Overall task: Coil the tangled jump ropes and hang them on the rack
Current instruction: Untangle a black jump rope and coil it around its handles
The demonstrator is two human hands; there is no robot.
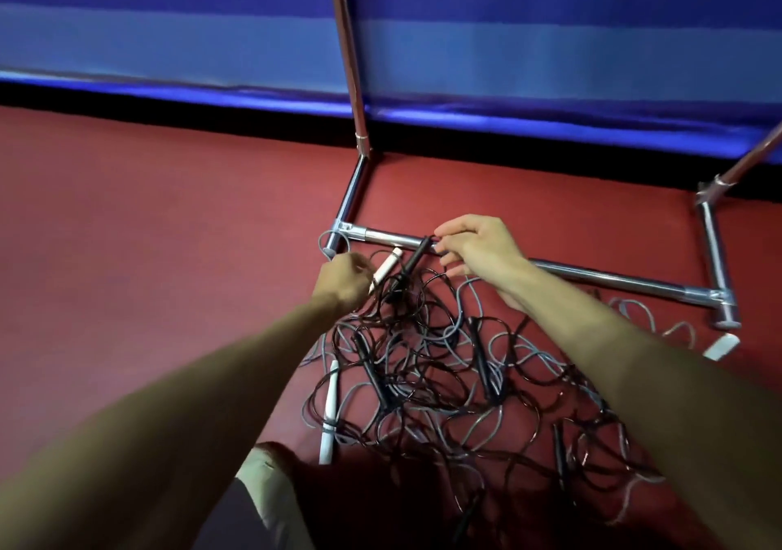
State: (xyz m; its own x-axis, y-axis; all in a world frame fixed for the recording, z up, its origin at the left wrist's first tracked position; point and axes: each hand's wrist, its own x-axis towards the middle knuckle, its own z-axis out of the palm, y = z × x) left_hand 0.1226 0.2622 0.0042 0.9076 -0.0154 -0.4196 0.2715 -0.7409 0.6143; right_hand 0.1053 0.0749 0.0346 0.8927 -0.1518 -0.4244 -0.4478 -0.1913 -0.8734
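Looking down on a red floor (169, 232), with the ropes (444, 380) heaped in 1 black-and-grey tangle just in front of the rack (592, 276).

Pinching the top end of a black handle (412, 259) between thumb and forefinger of the right hand (478, 253), the other fingers loosely spread. Holding it tilted, lower end down in the tangle, probably to trace which cord belongs to it.

Bracing with the left hand (340, 285), curled tight just beside a white handle (385, 270), seemingly round a bunch of cord. Too blurred to say exactly what sits in that grip. Likely pinning the heap so 1 rope can be drawn out without dragging the rest.

Fully knotted as it lies: more black handles buried among the loops, a 2nd white handle (331, 410) at the near left edge, a 3rd (721, 346) far right by the rack's foot. Also 1 grey loop (323, 241) hooked round the rack's left foot, needing to be slipped off first.

Nothing coiled, nothing hung on the part of the rack in view, with only base bars and lower uprights showing. Early in the job, by the look of it. Risk ahead: tugging thin cord and tightening the knots. Better to feed the handle back through the loops.
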